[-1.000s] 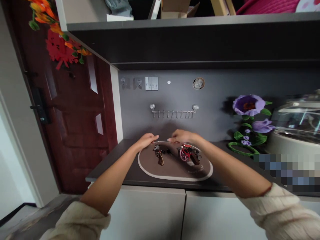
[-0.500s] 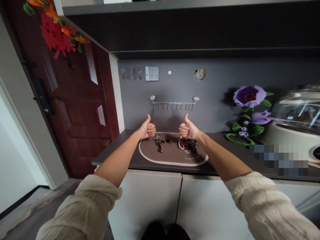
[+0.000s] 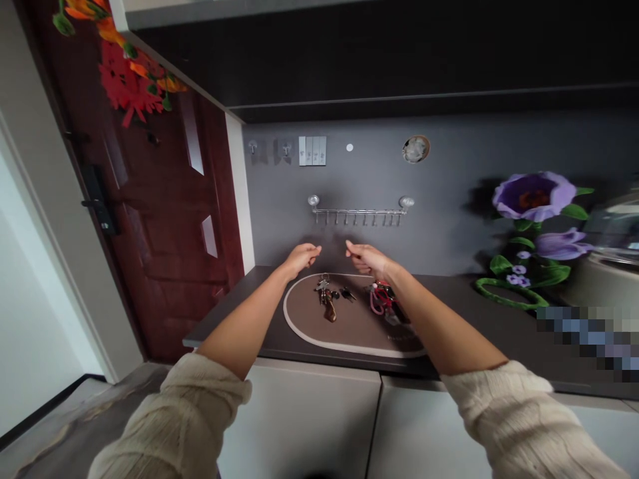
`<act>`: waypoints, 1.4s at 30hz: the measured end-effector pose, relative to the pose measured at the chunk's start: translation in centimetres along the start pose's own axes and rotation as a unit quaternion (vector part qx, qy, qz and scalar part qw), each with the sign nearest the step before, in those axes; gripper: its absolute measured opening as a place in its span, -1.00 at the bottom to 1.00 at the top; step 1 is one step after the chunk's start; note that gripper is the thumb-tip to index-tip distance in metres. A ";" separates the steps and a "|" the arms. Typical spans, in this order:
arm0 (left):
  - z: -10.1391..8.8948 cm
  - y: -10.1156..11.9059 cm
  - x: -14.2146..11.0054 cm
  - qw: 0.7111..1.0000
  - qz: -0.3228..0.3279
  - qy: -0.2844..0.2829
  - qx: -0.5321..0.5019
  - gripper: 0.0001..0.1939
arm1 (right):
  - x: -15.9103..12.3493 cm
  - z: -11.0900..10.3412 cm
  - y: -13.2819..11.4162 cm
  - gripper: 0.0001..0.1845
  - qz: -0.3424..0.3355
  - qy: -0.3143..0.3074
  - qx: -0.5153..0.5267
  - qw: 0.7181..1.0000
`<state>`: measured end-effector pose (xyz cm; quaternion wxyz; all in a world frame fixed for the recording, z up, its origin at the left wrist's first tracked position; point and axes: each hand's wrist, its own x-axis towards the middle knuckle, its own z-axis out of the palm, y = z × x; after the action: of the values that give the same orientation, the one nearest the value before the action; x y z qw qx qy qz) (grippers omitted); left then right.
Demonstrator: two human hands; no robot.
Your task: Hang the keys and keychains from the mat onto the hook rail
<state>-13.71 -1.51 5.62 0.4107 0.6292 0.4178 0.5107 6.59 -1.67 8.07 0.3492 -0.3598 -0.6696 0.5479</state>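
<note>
My left hand (image 3: pixel 302 259) is closed in a loose fist above the back left of a brown oval mat (image 3: pixel 304 326), with nothing visible in it. Opposite it, my right hand (image 3: pixel 368 258) is likewise curled, its thumb on top, and no object shows in the fingers. Below the left hand lies a bunch of keys (image 3: pixel 327 297) with a brown fob. A small black key (image 3: pixel 348 293) rests beside it. Under my right forearm, which partly hides it, is a set of keys with a pink and red strap (image 3: pixel 379 301). Neither hand touches these things.
A rail with several hooks (image 3: pixel 360 213) is fixed to the grey wall behind the hands. Purple artificial flowers (image 3: pixel 536 199) stand at the right beside a pale appliance (image 3: pixel 596 279). A dark shelf (image 3: pixel 399 60) overhangs the counter (image 3: pixel 464 332). A red-brown door (image 3: pixel 164 266) is at left.
Both hands have turned from upright thumbs-up fists to fists with thumbs pointing inward. The view has shifted slightly, and the keys on the mat lie as before.
</note>
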 end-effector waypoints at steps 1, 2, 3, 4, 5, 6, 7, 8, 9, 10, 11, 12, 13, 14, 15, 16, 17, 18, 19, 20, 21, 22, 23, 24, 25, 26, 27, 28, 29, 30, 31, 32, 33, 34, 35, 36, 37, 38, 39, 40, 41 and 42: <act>0.1 -0.6 0.4 0.999 0.006 0.031 0.033 -0.79 | 0.6 0.3 0.2 -0.70 0.001 0.031 -0.017 0.999; 0.2 -1.2 0.7 0.997 0.013 0.053 0.062 -0.84 | 1.2 0.6 0.5 -0.77 0.006 0.063 -0.033 0.997; 0.3 -1.9 1.0 0.994 0.018 0.067 0.085 -0.89 | 1.8 1.0 0.9 -0.84 0.012 0.094 -0.048 0.994; 0.4 -2.6 1.3 0.991 0.018 0.078 0.103 -0.92 | 2.3 1.3 1.3 -0.89 0.019 0.121 -0.063 0.990; 0.5 -3.2 1.5 0.989 0.018 0.085 0.120 -0.94 | 2.8 1.7 1.8 -0.94 0.027 0.141 -0.076 0.987; 0.5 -3.9 1.6 0.987 0.017 0.092 0.134 -0.95 | 3.3 2.0 2.3 -0.97 0.034 0.152 -0.088 0.984; 0.6 -4.5 1.7 0.985 0.017 0.099 0.143 -0.96 | 3.7 2.3 2.9 -0.97 0.038 0.157 -0.099 0.982; 0.6 -5.0 1.7 0.984 0.014 0.104 0.147 -0.96 | 4.1 2.5 3.5 -0.95 0.040 0.160 -0.112 0.980; 0.6 -5.4 1.7 0.984 0.008 0.106 0.146 -0.95 | 4.5 2.7 4.1 -0.94 0.040 0.163 -0.130 0.977; 0.6 -5.8 1.6 0.984 -0.001 0.103 0.144 -0.94 | 4.8 2.8 4.7 -0.93 0.037 0.169 -0.152 0.973; 0.6 -6.1 1.5 0.985 -0.011 0.096 0.141 -0.93 | 5.2 2.8 5.3 -0.92 0.033 0.176 -0.179 0.967; 0.7 -6.3 1.4 0.986 -0.019 0.086 0.142 -0.92 | 5.5 2.9 5.9 -0.92 0.026 0.184 -0.210 0.960; 0.7 -6.4 1.3 0.986 -0.023 0.076 0.146 -0.92 | 5.8 2.8 6.4 -0.91 0.020 0.189 -0.245 0.951; 0.7 -6.5 1.2 0.985 -0.022 0.067 0.155 -0.92 | 6.0 2.8 6.8 -0.89 0.013 0.190 -0.281 0.941; 0.7 -6.6 1.1 0.984 -0.021 0.060 0.165 -0.92 | 6.2 2.8 7.2 -0.88 0.008 0.186 -0.316 0.930; 0.7 -6.6 1.1 0.983 -0.020 0.057 0.175 -0.92 | 6.4 2.8 7.4 -0.87 0.004 0.180 -0.348 0.920; 0.8 -6.7 1.0 0.981 -0.020 0.054 0.184 -0.93 | 6.4 2.8 7.6 -0.85 0.001 0.174 -0.375 0.911; 0.8 -6.8 1.0 0.980 -0.021 0.051 0.192 -0.93 | 6.5 2.8 7.7 -0.84 -0.001 0.168 -0.397 0.902; 0.8 -6.9 1.0 0.979 -0.022 0.049 0.198 -0.93 | 6.5 2.8 7.8 -0.82 -0.002 0.163 -0.413 0.896; 0.8 -7.1 1.1 0.978 -0.024 0.046 0.203 -0.93 | 6.4 2.9 7.8 -0.81 -0.003 0.159 -0.424 0.892; 0.8 -7.2 1.1 0.977 -0.023 0.043 0.207 -0.92 | 6.4 3.0 7.8 -0.79 -0.003 0.155 -0.432 0.888; 0.8 -7.4 1.2 0.976 -0.022 0.041 0.211 -0.92 | 6.4 3.1 7.7 -0.78 -0.003 0.151 -0.439 0.886; 0.8 -7.6 1.4 0.975 -0.019 0.038 0.216 -0.91 | 6.4 3.2 7.7 -0.78 -0.002 0.148 -0.447 0.882; 0.8 -7.7 1.5 0.974 -0.014 0.035 0.222 -0.91 | 6.4 3.2 7.7 -0.78 -0.003 0.148 -0.454 0.879; 0.8 -7.9 1.6 0.973 -0.009 0.032 0.227 -0.91 | 6.4 3.3 7.7 -0.78 -0.003 0.148 -0.462 0.875; 0.8 -8.0 1.7 0.972 -0.003 0.029 0.231 -0.92 | 6.4 3.4 7.6 -0.78 -0.005 0.149 -0.468 0.871; 0.8 -8.1 1.8 0.972 0.001 0.027 0.235 -0.92 | 6.5 3.4 7.6 -0.79 -0.007 0.150 -0.472 0.869; 0.8 -8.1 1.8 0.971 0.004 0.025 0.237 -0.92 | 6.5 3.5 7.6 -0.79 -0.009 0.151 -0.473 0.868; 0.8 -8.1 1.8 0.971 0.006 0.024 0.237 -0.92 | 6.5 3.5 7.6 -0.80 -0.009 0.151 -0.472 0.868; 0.8 -8.1 1.8 0.971 0.006 0.023 0.237 -0.92 | 6.5 3.5 7.5 -0.82 -0.009 0.151 -0.471 0.869; 0.9 -8.0 1.7 0.972 0.007 0.022 0.236 -0.93 | 6.4 3.5 7.5 -0.83 -0.009 0.151 -0.469 0.870; 0.9 -7.9 1.7 0.972 0.007 0.021 0.234 -0.93 | 6.4 3.5 7.5 -0.84 -0.010 0.151 -0.467 0.871; 0.9 -7.8 1.6 0.972 0.007 0.020 0.233 -0.93 | 6.4 3.5 7.5 -0.85 -0.013 0.152 -0.465 0.872; 0.9 -7.7 1.6 0.973 0.007 0.019 0.231 -0.93 | 6.4 3.5 7.5 -0.86 -0.017 0.152 -0.463 0.873; 0.9 -7.5 1.5 0.973 0.007 0.018 0.229 -0.93 | 6.4 3.4 7.6 -0.87 -0.022 0.154 -0.460 0.874; 0.9 -7.4 1.5 0.974 0.008 0.019 0.227 -0.92 | 6.4 3.4 7.6 -0.88 -0.027 0.157 -0.454 0.876; 0.9 -7.3 1.4 0.974 0.010 0.021 0.226 -0.92 | 6.4 3.3 7.7 -0.89 -0.032 0.159 -0.448 0.879; 0.9 -7.2 1.4 0.974 0.014 0.022 0.227 -0.91 | 6.4 3.3 7.7 -0.91 -0.038 0.160 -0.439 0.883; 1.0 -7.1 1.3 0.973 0.017 0.024 0.230 -0.90 | 6.4 3.2 7.8 -0.92 -0.045 0.160 -0.430 0.888; 1.0 -7.0 1.3 0.972 0.018 0.025 0.232 -0.89 | 6.5 3.1 7.9 -0.93 -0.054 0.158 -0.418 0.893; 1.0 -6.9 1.3 0.972 0.018 0.026 0.234 -0.89 | 6.5 3.0 7.9 -0.94 -0.064 0.155 -0.404 0.899; 1.0 -6.7 1.3 0.972 0.018 0.027 0.234 -0.88 | 6.5 2.9 8.0 -0.94 -0.076 0.150 -0.389 0.906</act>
<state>-13.28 1.70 -0.51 0.2317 0.7010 0.5253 0.4230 1.59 3.68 0.24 0.3185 -0.4934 -0.7944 0.1553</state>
